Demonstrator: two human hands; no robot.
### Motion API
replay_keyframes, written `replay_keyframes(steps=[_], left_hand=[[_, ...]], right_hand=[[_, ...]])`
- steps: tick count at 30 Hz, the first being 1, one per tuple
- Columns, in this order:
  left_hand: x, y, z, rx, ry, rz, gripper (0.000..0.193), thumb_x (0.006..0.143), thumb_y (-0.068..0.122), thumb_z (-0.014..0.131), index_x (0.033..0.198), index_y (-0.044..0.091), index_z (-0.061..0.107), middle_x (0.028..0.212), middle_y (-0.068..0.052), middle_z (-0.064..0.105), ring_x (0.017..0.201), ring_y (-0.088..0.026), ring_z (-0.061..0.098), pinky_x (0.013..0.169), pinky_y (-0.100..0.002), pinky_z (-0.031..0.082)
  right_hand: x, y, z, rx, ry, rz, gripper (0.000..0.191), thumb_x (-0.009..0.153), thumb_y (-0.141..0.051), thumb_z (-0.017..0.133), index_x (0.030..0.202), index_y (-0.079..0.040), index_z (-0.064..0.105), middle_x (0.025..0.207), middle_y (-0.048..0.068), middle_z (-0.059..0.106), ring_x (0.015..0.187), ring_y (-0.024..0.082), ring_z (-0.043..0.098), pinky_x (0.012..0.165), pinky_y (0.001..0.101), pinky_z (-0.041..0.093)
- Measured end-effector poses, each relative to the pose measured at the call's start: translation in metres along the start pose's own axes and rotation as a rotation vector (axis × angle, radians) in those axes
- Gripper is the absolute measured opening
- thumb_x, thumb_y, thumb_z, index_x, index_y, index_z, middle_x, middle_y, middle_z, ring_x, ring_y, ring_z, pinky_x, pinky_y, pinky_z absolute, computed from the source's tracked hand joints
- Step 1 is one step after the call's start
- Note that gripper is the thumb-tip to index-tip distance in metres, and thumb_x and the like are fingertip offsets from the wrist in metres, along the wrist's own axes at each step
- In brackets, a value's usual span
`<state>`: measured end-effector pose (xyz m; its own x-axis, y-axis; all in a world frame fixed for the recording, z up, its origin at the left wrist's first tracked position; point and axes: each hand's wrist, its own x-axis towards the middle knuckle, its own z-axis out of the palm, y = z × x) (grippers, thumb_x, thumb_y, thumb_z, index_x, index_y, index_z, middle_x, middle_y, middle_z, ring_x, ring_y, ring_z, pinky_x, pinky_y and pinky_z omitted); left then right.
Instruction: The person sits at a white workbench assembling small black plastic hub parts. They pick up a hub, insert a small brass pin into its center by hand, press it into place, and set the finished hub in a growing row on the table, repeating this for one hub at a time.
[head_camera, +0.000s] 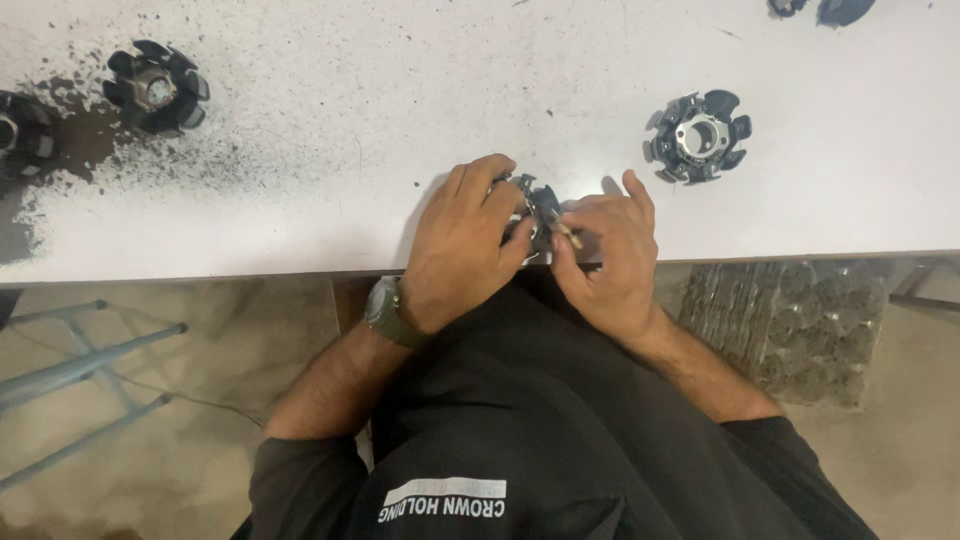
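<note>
A small black round part with metal poles (540, 205) rests at the near edge of the white table (400, 100). My left hand (462, 245) grips it from the left, a watch on that wrist. My right hand (608, 260) holds it from the right and pinches a thin light-coloured stick against it. Most of the part is hidden under my fingers.
A matching black part with a metal centre (698, 136) lies to the right on the table. Another (155, 90) and a third (22, 135) sit at far left amid dark dust. A clear bag of parts (800, 330) stands below right. Blue metal frame (80, 370) at left.
</note>
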<state>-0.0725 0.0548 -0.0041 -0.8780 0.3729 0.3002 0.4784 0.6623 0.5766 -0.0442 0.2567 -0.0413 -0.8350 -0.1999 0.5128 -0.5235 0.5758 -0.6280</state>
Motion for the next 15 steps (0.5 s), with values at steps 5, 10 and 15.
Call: replay_keyframes(steps=[5,10,15], left_hand=[[-0.012,0.000,0.008,-0.034,0.077,-0.067,0.019,0.090,0.011,0.077,0.105,0.006,0.068,0.132,-0.012,0.062,0.118,-0.032,0.060,0.099,-0.044,0.050],[-0.015,0.001,0.013,-0.041,0.136,-0.073,0.019,0.087,0.009,0.078,0.103,0.007,0.069,0.134,-0.012,0.062,0.120,-0.031,0.059,0.100,-0.043,0.049],[-0.016,0.006,0.012,-0.003,0.109,-0.052,0.017,0.083,0.011,0.078,0.097,0.008,0.069,0.133,-0.011,0.060,0.122,-0.031,0.056,0.102,-0.048,0.045]], right_hand=[[0.003,-0.002,0.000,-0.082,-0.029,-0.039,0.031,0.086,0.002,0.079,0.111,-0.005,0.062,0.105,0.009,0.069,0.105,0.028,0.066,0.124,0.0560,0.034],[0.005,-0.003,-0.001,-0.104,-0.040,-0.077,0.032,0.085,0.002,0.080,0.112,-0.006,0.063,0.105,0.009,0.068,0.104,0.028,0.066,0.122,0.0559,0.037],[0.012,-0.007,-0.007,-0.050,-0.095,-0.006,0.027,0.083,0.001,0.080,0.105,-0.007,0.066,0.100,0.006,0.069,0.092,0.025,0.067,0.119,0.0548,0.044]])
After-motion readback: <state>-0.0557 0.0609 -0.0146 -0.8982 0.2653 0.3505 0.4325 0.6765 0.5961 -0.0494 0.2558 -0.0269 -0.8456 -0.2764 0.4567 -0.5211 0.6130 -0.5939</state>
